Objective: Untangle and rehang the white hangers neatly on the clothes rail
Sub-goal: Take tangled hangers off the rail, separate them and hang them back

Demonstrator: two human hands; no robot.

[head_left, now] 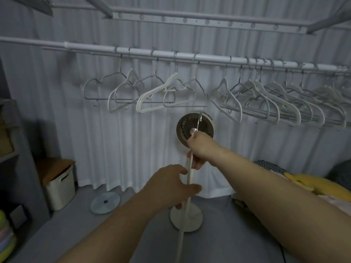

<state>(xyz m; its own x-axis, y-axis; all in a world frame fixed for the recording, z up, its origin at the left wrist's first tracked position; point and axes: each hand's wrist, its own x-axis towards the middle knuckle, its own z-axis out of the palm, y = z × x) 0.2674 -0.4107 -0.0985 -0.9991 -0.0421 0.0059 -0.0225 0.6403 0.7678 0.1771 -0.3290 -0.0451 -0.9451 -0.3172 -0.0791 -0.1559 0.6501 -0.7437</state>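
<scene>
My right hand [199, 149] grip closed on thin white plastic hanger [187, 179], edge-on, long axis near vertical, metal hook up. Left hand [171, 186] open beside lower part, not gripping. White clothes rail [171, 55] straight above, gap upper centre frame.

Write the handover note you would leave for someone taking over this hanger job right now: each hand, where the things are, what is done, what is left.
Right hand: gripped on a white hanger seen edge-on, its metal hook pointing up.
Left hand: open, fingers at the same hanger lower down, no firm grip.
Clothes rail: hangers hang along its length; those on the right sit close but roughly parallel.
Left of centre, a cluster overlaps at crossed angles and looks tangled.
Left to do: hook the held hanger onto the rail, then separate that cluster.
</scene>
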